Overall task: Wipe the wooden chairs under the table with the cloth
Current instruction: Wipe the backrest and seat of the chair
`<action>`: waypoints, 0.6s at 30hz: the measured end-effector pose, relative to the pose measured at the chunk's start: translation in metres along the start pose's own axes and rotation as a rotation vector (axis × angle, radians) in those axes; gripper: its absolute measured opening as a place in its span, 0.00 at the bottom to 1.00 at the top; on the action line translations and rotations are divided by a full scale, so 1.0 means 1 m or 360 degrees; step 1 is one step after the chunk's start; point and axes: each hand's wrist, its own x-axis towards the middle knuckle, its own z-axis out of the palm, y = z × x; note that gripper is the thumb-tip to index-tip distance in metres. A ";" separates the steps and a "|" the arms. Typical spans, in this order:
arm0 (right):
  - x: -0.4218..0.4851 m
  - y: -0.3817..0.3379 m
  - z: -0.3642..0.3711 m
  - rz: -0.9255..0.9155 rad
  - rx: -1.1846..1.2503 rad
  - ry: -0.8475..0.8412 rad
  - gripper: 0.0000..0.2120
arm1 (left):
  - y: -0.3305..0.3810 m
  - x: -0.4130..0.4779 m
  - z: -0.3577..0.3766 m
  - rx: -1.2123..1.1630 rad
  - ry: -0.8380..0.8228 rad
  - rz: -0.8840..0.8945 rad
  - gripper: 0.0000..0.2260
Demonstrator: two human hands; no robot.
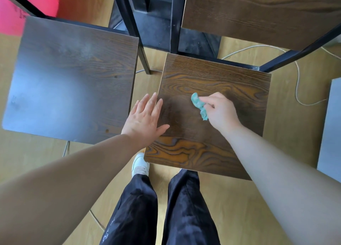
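Note:
Two dark wooden chair seats stand side by side below me. My right hand (220, 110) grips a crumpled green cloth (199, 104) and holds it against the middle of the right chair seat (212, 78). My left hand (145, 118) lies flat with straight fingers on the left edge of that same seat. The left chair seat (72, 78) looks dull and greyish, and neither hand touches it.
Black metal chair frames and a table leg (140, 41) rise between and behind the seats, with a wooden backrest (258, 14) at the top right. A white cable (297, 78) trails over the wooden floor at the right. A grey panel (330, 130) stands at the right edge. My legs and a white shoe (140, 164) are below the seat.

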 end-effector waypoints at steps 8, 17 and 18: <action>0.065 0.040 -0.073 0.0199 -0.0169 0.0258 0.14 | 0.021 0.031 -0.008 0.0025 0.0017 0.0011 0.36; 0.137 0.059 -0.121 -0.0123 -0.0488 -0.0078 0.14 | 0.047 0.061 -0.009 -0.0055 0.0060 0.0000 0.37; 0.140 0.059 -0.123 -0.0078 -0.0461 -0.0099 0.14 | 0.050 0.063 -0.010 -0.0065 0.0064 0.0001 0.37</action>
